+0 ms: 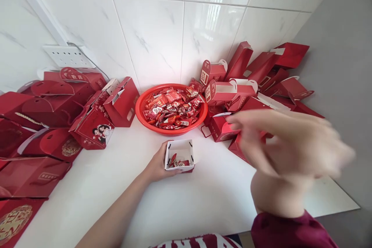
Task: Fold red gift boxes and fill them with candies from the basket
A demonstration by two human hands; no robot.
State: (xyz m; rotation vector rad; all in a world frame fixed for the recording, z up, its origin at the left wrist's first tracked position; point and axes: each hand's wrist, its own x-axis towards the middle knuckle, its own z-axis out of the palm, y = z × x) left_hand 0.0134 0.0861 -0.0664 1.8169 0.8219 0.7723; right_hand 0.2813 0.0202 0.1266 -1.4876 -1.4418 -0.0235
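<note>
My left hand (161,164) is wrapped round the left side of a small open gift box (179,146), red outside and white inside. A few red-wrapped candies (180,163) lie at the bottom of it. Beyond the box stands a red plastic basket (139,114) heaped with wrapped candies (174,106). Raised at the right and close to the camera, my right hand (293,143) is smeared by motion. Its thumb and fingertips point left, over the red boxes, and whether anything is between them cannot be made out.
Red gift boxes (55,100) are stacked along the left of the white table (139,213). More red boxes (222,89) crowd the back right corner. A tiled wall (148,31) rises behind, with a power socket strip (68,56) and a cable at left.
</note>
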